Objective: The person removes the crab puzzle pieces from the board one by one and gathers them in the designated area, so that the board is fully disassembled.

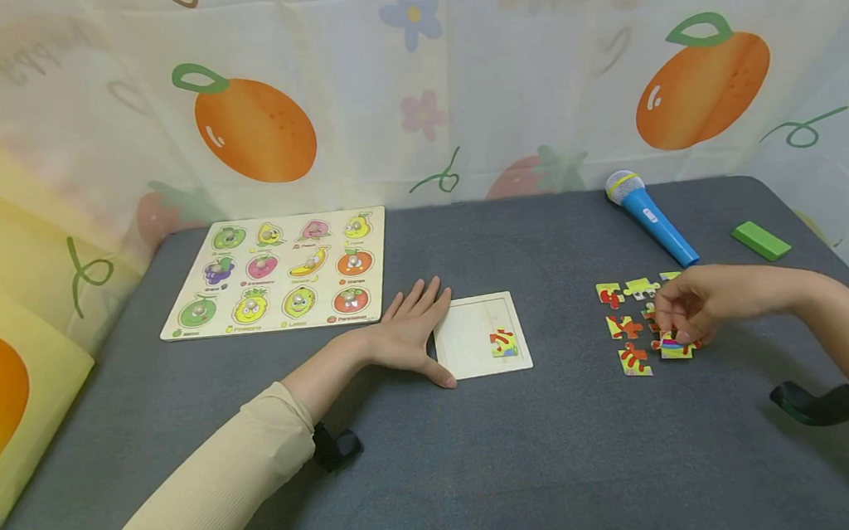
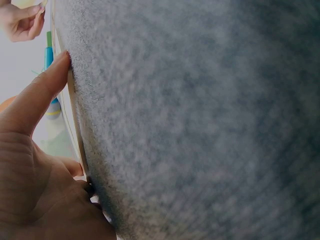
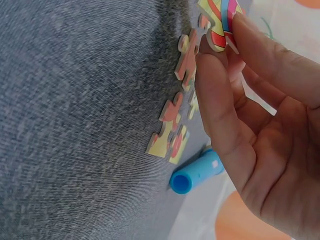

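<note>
My left hand (image 1: 407,333) lies with its fingers spread at the left edge of a small square puzzle tray (image 1: 468,341); the thumb touches the tray's rim in the left wrist view. One red-and-yellow jigsaw piece (image 1: 504,343) sits in the tray's lower right part. To the right, my right hand (image 1: 722,300) pinches a yellow jigsaw piece with coloured stripes (image 3: 222,22) between thumb and fingers, tilted up off the cloth in the right wrist view. Several loose jigsaw pieces (image 1: 626,327) lie beside and under that hand, some partly hidden by it.
A wooden fruit peg board (image 1: 275,272) lies behind the left hand. Beyond the loose pieces is a blue toy microphone (image 1: 656,220), with a green block (image 1: 761,240) to its right. A printed curtain (image 1: 474,128) hangs along the back of the grey table (image 1: 486,476).
</note>
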Available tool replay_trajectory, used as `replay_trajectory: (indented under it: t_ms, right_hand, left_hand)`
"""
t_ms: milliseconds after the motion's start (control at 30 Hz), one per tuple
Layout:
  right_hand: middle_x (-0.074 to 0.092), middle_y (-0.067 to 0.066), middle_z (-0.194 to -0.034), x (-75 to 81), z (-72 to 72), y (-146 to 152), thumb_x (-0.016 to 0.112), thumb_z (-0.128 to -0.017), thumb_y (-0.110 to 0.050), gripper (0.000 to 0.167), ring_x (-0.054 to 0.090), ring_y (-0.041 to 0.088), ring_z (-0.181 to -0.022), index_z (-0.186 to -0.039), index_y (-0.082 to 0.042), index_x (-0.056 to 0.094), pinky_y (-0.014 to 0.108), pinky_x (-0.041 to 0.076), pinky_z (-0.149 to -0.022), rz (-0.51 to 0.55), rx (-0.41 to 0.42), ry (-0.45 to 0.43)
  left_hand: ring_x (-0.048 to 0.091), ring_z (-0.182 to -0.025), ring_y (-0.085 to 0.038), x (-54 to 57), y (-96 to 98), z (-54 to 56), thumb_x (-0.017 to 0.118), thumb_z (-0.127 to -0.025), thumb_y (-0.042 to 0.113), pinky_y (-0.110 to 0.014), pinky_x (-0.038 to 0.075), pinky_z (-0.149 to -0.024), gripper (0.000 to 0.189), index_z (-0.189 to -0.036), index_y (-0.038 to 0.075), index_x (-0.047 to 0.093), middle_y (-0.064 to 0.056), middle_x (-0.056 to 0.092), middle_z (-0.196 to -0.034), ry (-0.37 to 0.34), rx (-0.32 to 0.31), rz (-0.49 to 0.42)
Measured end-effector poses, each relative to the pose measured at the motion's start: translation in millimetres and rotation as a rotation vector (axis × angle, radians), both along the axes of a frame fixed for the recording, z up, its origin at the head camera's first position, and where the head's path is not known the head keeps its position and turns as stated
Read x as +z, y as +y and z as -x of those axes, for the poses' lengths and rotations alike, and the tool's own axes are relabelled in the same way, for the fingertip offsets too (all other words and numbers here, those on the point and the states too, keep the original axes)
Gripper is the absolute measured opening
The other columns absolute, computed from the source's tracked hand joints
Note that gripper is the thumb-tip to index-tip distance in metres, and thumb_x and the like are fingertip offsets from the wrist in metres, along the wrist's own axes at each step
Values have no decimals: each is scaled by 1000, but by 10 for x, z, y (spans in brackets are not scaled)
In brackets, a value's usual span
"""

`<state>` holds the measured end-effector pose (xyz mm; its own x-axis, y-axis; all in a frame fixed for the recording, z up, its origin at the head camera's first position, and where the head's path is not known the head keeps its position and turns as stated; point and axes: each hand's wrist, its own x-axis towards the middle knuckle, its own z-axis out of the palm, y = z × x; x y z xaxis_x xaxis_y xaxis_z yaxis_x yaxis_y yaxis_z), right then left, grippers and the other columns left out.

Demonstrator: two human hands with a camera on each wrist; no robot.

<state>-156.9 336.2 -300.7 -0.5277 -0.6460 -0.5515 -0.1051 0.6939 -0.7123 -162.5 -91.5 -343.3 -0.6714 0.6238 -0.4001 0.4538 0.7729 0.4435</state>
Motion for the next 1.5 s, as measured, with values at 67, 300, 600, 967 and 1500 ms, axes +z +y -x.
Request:
replay_trajectory:
  t_ms: [67, 300, 600, 967, 1500]
  right_hand:
    - [55, -2, -78, -6, -5, 10, 64, -92, -9, 14, 53, 5, -68, -100, 1, 59, 28, 50, -60, -3, 2, -4]
    - [56, -1, -76, -40, -23, 30, 64, -92, -7, 11, 54, 4, -68, -100, 0, 60, 28, 50, -58, 25, 11, -3]
    - [60, -3, -76, -68, -19, 29, 67, -89, -9, 14, 56, 4, -68, -99, -1, 64, 27, 52, -60, -5, -9, -10]
    - [63, -3, -78, -75, 6, 10, 71, -86, -15, 19, 59, 4, -69, -99, -2, 65, 26, 52, -62, -49, -7, 10]
    - [64, 2, -86, -47, 21, 33, 73, -86, -11, 20, 58, 5, -75, -102, -2, 65, 25, 53, -65, -101, -50, 31]
  left_hand:
    - [-22, -154, -27, -3, -2, 2, 78, -76, 56, -53, -11, -125, 126, -160, 11, -5, -9, -21, -166, 0, 0, 2]
    - [-23, -154, -27, -8, 2, 9, 77, -76, 55, -53, -11, -125, 126, -160, 11, -5, -9, -21, -166, -7, 1, -3]
    - [-23, -154, -26, -7, 3, 5, 78, -76, 56, -53, -11, -125, 126, -160, 12, -5, -8, -21, -166, -7, 5, 1]
    - [-23, -154, -26, -22, 1, 13, 77, -76, 56, -53, -11, -125, 126, -160, 12, -5, -8, -21, -166, -7, 6, -3]
    - [-22, -155, -26, -13, 2, 8, 77, -76, 56, -53, -11, -125, 126, -160, 12, -5, -8, -21, -166, -4, 5, 4]
